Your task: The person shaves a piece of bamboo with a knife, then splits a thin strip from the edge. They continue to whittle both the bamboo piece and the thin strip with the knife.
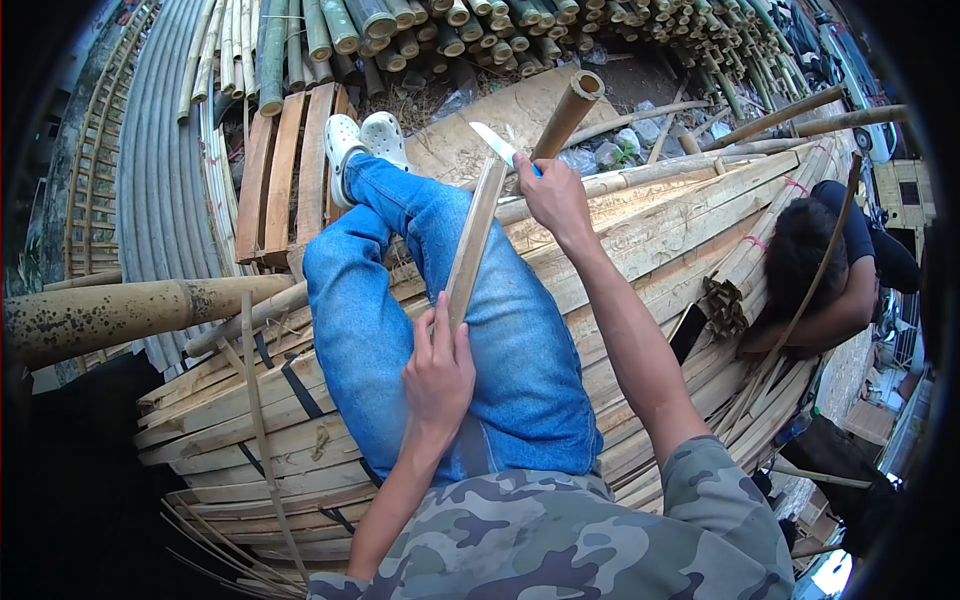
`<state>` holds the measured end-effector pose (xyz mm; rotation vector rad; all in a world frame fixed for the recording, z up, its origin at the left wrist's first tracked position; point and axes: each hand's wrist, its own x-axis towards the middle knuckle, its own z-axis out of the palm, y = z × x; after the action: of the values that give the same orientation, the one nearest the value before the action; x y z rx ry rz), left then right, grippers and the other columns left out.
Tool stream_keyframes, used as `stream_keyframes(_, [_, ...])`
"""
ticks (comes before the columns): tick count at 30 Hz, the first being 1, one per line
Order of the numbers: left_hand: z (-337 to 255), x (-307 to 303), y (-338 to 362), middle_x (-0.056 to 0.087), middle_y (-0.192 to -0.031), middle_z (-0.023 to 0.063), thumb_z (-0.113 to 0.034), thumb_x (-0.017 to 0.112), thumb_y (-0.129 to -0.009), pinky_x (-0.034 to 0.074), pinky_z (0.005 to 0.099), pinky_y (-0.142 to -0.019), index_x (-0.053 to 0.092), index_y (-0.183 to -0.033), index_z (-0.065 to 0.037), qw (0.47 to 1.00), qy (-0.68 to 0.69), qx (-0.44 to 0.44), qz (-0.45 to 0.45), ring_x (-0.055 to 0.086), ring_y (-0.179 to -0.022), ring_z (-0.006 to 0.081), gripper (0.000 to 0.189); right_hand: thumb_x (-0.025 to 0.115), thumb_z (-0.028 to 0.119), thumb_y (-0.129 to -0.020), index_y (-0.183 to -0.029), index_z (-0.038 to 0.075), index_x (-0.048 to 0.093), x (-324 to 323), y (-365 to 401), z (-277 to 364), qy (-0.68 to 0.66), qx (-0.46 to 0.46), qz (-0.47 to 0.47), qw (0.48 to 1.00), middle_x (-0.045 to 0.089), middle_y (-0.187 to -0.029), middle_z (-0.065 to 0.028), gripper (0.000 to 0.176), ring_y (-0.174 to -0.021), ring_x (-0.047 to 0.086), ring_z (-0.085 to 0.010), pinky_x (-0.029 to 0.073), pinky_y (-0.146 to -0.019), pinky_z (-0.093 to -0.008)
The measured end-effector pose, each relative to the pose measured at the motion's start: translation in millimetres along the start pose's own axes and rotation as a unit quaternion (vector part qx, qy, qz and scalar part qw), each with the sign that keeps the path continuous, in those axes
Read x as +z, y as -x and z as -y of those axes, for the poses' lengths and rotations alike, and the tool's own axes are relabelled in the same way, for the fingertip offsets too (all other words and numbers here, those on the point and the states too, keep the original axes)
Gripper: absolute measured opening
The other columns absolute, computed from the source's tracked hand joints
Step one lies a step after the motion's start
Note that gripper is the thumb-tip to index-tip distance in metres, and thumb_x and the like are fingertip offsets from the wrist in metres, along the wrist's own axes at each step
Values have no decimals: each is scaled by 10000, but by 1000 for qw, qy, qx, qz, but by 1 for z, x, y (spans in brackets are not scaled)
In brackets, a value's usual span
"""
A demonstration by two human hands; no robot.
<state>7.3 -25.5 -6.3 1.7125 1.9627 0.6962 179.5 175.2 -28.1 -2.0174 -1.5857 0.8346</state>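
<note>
My left hand (438, 372) is closed around the lower end of a split bamboo strip (472, 245), which slants up and away across my thigh. My right hand (557, 200) grips a knife (494, 142) by its blue handle, most of which is hidden in my fist. The pale blade points up and to the left, close by the strip's far end. Just beyond my right hand, a brown bamboo pole (570, 112) leans up. My legs in blue jeans (375, 325) lie crossed under the strip.
I sit on stacked timber planks (640, 240). Bamboo poles (460, 30) are piled ahead, and a thick bamboo pole (140, 315) juts in from the left. Corrugated sheeting (165, 150) lies at upper left. To the right, another person (815, 265) bends over bundled strips (722, 308).
</note>
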Motion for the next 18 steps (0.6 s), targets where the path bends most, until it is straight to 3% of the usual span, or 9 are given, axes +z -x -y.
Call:
stream_keyframes(2, [0,-1,-1,609,-1125,154,-174,593,-951,572,419,-613,533,-1355,-14,1000,-1,-3,15,696,-788,344,439,545,435,-936,-816,-67,695,0,0,1,2,-1,0,1000,618,-686,-319,538,-750,638,-493,484,-705,-531])
stream_keyframes(13, [3,1,-4,611,-1143,182,-158,577,-958,582,415,-639,522,-1355,18,999,26,16,17,698,-822,353,437,528,418,-950,-770,-59,681,11,10,3,13,-33,-19,999,602,-647,-310,532,-706,629,-490,480,-691,-536])
stream_keyframes(15, [2,-1,-5,611,-1143,185,-155,575,-958,583,414,-643,523,-1353,21,999,26,13,19,698,-826,354,435,494,455,-977,-798,-21,673,15,9,-2,27,-44,-17,999,595,-644,-255,539,-674,605,-462,445,-645,-514])
stream_keyframes(18, [1,-1,-4,612,-1142,189,-153,574,-958,584,415,-650,524,-1349,26,999,32,10,25,698,-833,355,432,489,446,-983,-803,-21,673,12,8,-5,6,-53,3,999,595,-642,-251,533,-669,603,-461,445,-644,-512])
